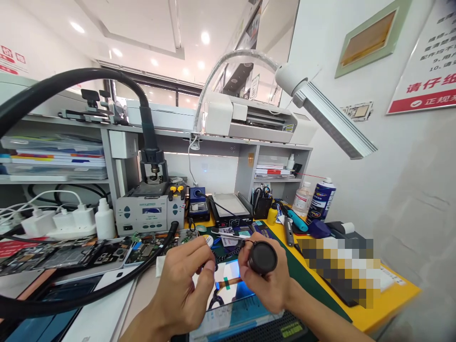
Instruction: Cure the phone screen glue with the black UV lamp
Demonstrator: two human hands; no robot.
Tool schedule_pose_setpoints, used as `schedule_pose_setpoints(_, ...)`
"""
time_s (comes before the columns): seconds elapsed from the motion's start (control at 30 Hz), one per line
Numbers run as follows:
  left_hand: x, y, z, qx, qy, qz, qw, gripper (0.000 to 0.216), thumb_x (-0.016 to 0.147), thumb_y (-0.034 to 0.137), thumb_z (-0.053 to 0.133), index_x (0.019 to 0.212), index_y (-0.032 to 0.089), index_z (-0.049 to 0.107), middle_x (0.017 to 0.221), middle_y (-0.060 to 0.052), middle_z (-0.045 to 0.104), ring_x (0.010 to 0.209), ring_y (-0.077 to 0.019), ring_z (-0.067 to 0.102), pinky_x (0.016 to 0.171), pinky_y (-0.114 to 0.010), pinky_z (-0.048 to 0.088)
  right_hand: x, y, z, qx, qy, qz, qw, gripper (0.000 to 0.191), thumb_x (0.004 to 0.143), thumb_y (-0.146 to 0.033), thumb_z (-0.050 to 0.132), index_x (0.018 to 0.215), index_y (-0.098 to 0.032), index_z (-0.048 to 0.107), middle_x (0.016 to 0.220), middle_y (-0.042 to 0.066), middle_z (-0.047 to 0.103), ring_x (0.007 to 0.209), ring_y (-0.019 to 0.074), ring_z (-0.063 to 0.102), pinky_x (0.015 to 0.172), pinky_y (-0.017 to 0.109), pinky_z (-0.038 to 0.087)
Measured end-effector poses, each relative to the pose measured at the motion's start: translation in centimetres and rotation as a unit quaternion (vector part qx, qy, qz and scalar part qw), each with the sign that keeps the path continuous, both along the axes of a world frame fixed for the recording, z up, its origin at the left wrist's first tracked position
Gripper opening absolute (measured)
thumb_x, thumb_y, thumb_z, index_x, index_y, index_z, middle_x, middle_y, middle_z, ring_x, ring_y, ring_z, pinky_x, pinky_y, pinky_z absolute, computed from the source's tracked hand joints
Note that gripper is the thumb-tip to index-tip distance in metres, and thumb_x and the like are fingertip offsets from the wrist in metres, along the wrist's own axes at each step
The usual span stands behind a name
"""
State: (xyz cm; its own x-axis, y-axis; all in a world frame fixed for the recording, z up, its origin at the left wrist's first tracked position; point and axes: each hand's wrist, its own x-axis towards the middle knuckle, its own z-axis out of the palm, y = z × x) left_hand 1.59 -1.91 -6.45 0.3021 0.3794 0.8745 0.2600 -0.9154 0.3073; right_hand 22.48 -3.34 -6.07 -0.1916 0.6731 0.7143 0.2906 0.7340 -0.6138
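Items on and above your yellow table (392,294), left to right.
Grey boxy station with small display and buttons (142,224), at the back; your left hand (187,280), grip drawn together at thumb and forefinger, cannot tell whether on anything; glossy, mirror-like flat panel (235,297), lying below and between your hands; your right hand (274,287), grip clamped on a black, round-ended cylinder (262,257), round end towards you; tall dark-blue spray can (321,202), upright, farther back.
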Motion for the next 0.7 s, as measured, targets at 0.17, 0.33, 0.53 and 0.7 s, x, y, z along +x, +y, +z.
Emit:
schedule_pose_setpoints(0.17,0.2,-0.1,-0.1,0.003,0.0,-0.002,1.0,0.025,0.099,0.015,0.038,0.075,0.021,0.043,0.071,0.002,0.045,0.062,-0.0127,0.041,0.058,-0.029,0.026,0.1,-0.6,-0.4,-0.001,0.041,0.045,0.998,0.037,0.096,-0.052,0.065,0.079,-0.021,0.055,0.07,-0.004,0.052,0.059,0.0145,0.05,0.056,0.028,0.045)
schedule_pose_setpoints(0.33,0.4,-0.2,0.1,0.007,0.003,0.002,1.0,0.025,0.098,0.015,0.038,0.075,0.021,0.044,0.07,0.002,0.044,0.061,-0.0131,0.04,0.058,-0.03,0.026,0.3,-0.5,-1.5,-0.025,0.119,0.069,0.99,0.032,0.097,-0.045,0.068,0.082,-0.021,0.054,0.073,-0.005,0.05,0.059,0.0134,0.051,0.056,0.028,0.049)
schedule_pose_setpoints(0.53,0.3,-0.7,1.1,0.02,0.006,0.002,1.0,0.027,0.096,0.015,0.037,0.072,0.02,0.047,0.066,0.001,0.045,0.058,-0.013,0.04,0.056,-0.03,0.026,0.3,-1.4,-1.4,-0.028,0.173,0.085,0.981,0.023,0.094,-0.035,0.073,0.087,-0.019,0.058,0.076,-0.004,0.055,0.064,0.015,0.059,0.063,0.031,0.055)
schedule_pose_setpoints(0.7,0.4,-0.7,1.2,0.022,0.005,0.005,1.0,0.027,0.095,0.016,0.038,0.07,0.02,0.047,0.065,0.001,0.045,0.058,-0.0132,0.04,0.054,-0.031,0.025,0.7,-1.8,-2.4,-0.017,0.2,0.069,0.977,0.018,0.093,-0.028,0.076,0.089,-0.02,0.061,0.077,-0.002,0.061,0.067,0.0171,0.061,0.065,0.034,0.056)
